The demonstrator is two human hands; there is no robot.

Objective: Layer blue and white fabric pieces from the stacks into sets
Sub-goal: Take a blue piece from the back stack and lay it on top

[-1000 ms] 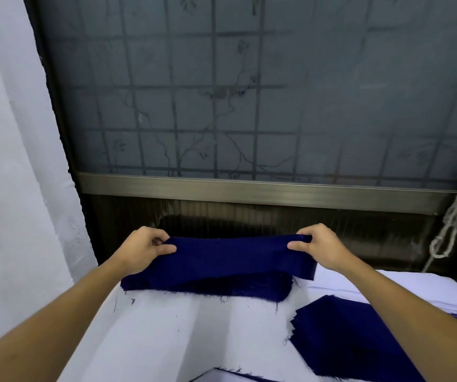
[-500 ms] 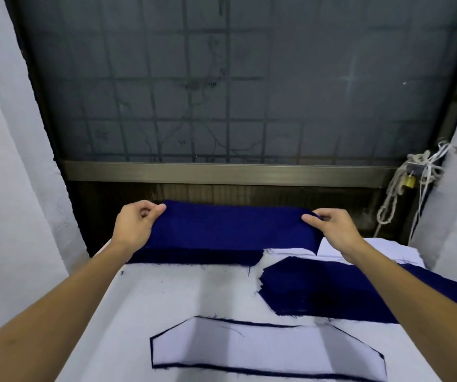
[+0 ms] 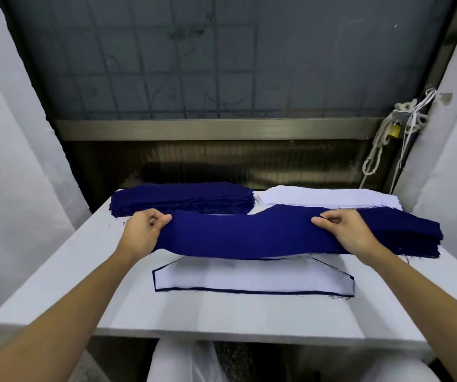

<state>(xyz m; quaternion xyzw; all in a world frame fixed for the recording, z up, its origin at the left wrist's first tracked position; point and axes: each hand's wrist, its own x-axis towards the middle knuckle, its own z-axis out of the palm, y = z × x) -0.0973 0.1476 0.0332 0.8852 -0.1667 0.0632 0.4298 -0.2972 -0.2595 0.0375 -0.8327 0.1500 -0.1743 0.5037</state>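
A dark window (image 3: 222, 64) with a grid of bars fills the far wall, with pale walls to the left and right of it. In front of it stands a white tabletop (image 3: 222, 312), which carries all the fabric.

A long blue fabric piece (image 3: 238, 235) is stretched from left to right above the middle of the tabletop, sagging a little between the two hands. Its right end runs over a blue stack (image 3: 415, 238) on the right side, and where the piece ends against that stack cannot be told. Another blue stack (image 3: 183, 198) lies at the far left, and a white stack (image 3: 318, 198) lies at the far right, just beside it. Nearer, partly under the held piece, a white piece (image 3: 249, 279) lies flat with a thin blue edge showing all around it.

The left hand (image 3: 142, 232) pinches the left end of the held blue piece, fingers curled over the cloth. The right hand (image 3: 351, 230) grips it towards the right end, thumb and fingers closed on the fabric.

At the far right a white rope (image 3: 373, 158) hangs by the window frame, with a small brass padlock (image 3: 394, 130) above it.
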